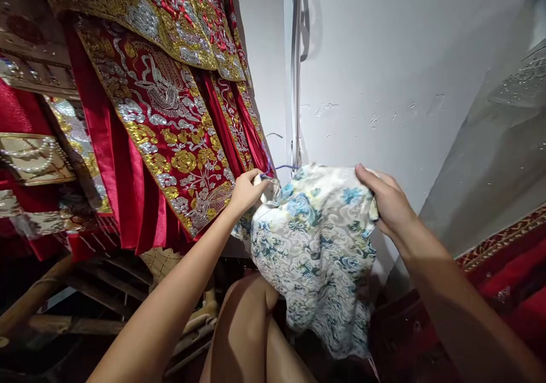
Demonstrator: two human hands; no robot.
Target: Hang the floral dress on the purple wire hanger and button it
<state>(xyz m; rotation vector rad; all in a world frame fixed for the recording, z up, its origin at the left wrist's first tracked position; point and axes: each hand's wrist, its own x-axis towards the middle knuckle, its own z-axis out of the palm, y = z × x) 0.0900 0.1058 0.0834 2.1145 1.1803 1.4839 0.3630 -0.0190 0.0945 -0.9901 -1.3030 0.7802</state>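
Note:
A white garment [315, 246] with a blue and grey floral pattern hangs between my two hands, over my knees. My left hand [249, 192] is closed on its upper left part, beside a thin purple hanger [286, 167] that sticks out at the neckline. At the other side, my right hand [386, 192] pinches the garment's upper right shoulder edge, thumb on top and fingers behind. Whether my left fingers also grip the hanger is hard to see. The cloth hangs down in loose folds, its lower edge uneven.
Red garments with gold and silver embroidery [170, 121] hang close on the left. A wooden chair-like frame [77, 323] stands below them. Ahead is a white wall [375, 70] with a vertical metal strip [295, 76]. Red cloth [512, 280] lies at the lower right.

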